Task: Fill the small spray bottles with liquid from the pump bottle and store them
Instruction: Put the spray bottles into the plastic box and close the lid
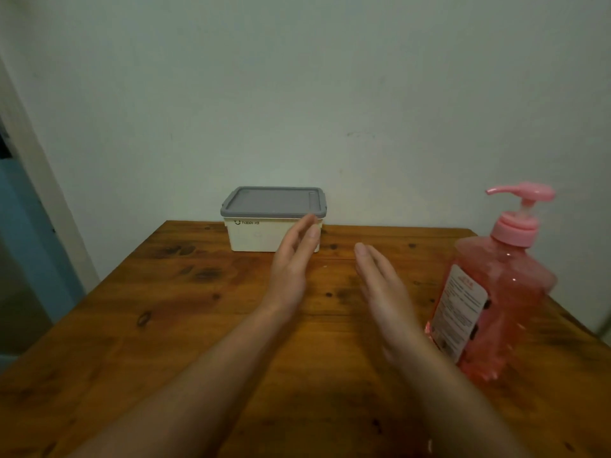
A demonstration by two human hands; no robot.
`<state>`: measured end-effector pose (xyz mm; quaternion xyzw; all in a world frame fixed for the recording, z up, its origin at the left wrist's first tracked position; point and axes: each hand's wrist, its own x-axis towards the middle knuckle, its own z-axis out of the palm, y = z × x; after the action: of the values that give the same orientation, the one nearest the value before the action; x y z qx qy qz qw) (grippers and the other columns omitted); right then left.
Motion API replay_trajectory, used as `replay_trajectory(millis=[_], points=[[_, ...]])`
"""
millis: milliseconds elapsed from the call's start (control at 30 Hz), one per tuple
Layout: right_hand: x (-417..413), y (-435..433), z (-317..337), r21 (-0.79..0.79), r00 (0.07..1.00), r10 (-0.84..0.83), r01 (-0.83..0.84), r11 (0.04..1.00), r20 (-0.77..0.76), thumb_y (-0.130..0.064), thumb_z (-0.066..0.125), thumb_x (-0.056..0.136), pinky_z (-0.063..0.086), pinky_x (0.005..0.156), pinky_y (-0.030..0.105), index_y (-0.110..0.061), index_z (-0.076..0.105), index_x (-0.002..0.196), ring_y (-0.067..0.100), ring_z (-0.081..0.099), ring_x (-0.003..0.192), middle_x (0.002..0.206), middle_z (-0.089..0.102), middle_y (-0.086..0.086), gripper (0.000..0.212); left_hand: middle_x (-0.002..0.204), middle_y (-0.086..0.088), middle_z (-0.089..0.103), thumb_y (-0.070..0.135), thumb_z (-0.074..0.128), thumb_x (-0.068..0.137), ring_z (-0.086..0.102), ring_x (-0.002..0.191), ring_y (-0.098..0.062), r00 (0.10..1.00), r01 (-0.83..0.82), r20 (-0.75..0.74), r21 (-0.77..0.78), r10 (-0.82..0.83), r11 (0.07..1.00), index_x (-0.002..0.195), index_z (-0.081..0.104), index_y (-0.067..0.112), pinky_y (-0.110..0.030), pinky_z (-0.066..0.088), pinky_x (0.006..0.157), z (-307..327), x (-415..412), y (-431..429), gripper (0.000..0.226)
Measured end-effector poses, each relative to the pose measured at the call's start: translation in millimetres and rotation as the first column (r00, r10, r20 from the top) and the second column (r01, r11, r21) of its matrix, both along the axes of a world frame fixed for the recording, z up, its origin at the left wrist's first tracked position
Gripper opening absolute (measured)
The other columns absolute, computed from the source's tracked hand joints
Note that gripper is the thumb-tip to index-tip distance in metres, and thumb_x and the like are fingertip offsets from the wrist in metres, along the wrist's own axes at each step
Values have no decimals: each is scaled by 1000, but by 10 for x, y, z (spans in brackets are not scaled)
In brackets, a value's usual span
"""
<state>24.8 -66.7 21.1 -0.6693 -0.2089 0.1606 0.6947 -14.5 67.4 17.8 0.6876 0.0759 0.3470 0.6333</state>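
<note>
Forearms (205,375) stretch forward from the lower edge of the view, both bare, over the brown wooden surface (165,325). The left hand (291,266) is held on edge, thumb side up, its fingers straight and close together and pointing away toward the wall (297,94). It grips nothing. Its fingertips overlap the right front corner of a cream box (251,238) in this view; whether they touch it cannot be told. The right hand (385,295) is held the same way just beside the left, palm turned inward to face it, fingers straight and empty, with a gap of bare wood between the two. This hand is blurred, so its finer pose is unclear.

The box stands at the far edge of the surface against the wall, with a grey lid (271,201) fitted on top and small dark print on its front. The pump bottle (496,299) stands upright on the right side of the surface, near the right forearm. It is clear, filled with pink liquid, and carries a white label (459,312) facing left. Its pink pump head (525,191) has the spout pointing left.
</note>
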Motion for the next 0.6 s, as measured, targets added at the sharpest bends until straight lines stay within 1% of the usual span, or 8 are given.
replay_trajectory(millis=[100,167,300,367,433,467,533,600], points=[[-116,-224,-18,2,999,33,-33,999,19,-69,51,74,38,100,27,-38,39,145,7,46,130,146,46,-14,78,140,12,53,58,47,87,47,130,-3,997,71,-10,-10,-71,997,134,48,37,-24,38,107,-19,46,-193,51],[-158,-350,-30,-5,998,45,-45,999,35,-69,52,74,38,104,29,-39,40,144,6,46,130,145,47,-15,77,142,12,52,55,47,86,47,131,-3,993,114,-16,-16,-114,993,132,48,39,-29,36,111,-28,79,-313,49],[-191,-630,-63,-35,999,29,-27,999,32,-73,56,69,38,110,36,-44,44,139,6,48,130,143,49,-16,76,144,13,48,57,44,87,45,132,-2,983,178,-52,18,-177,984,132,45,44,-29,35,111,-60,155,-593,47],[-189,-768,-105,-46,999,16,-15,999,29,-84,61,61,39,110,41,-54,52,124,7,50,128,140,53,-16,70,145,12,48,57,44,86,45,131,-2,977,208,-59,9,-207,978,134,44,43,-27,36,109,-89,185,-718,50],[-186,-925,-146,-73,1000,3,-1,997,26,-88,63,53,42,108,42,-58,57,113,9,53,126,138,56,-14,67,145,12,47,58,46,85,44,132,-3,968,239,-76,-2,-238,971,137,43,40,-24,36,106,-113,207,-847,55],[-195,-997,-152,-80,1000,1,1,997,27,-87,64,53,44,106,40,-56,59,112,9,55,124,136,58,-13,67,146,12,47,57,47,84,44,132,-3,965,250,-85,-9,-250,968,139,43,37,-23,36,104,-130,209,-895,58],[-214,-1137,-138,-67,999,-18,20,998,34,-75,66,58,49,99,32,-45,63,114,5,63,113,127,65,-10,64,146,11,48,57,50,83,45,132,-3,957,273,-88,-29,-275,961,141,43,33,-19,36,102,-155,221,-980,63],[-244,-1260,-108,-66,997,-41,45,997,66,-62,64,63,52,81,17,-36,66,113,-2,68,97,112,72,-9,56,146,11,47,59,54,84,44,131,-2,951,289,-103,-22,-290,957,143,42,32,-16,37,99,-155,229,-1056,66]])
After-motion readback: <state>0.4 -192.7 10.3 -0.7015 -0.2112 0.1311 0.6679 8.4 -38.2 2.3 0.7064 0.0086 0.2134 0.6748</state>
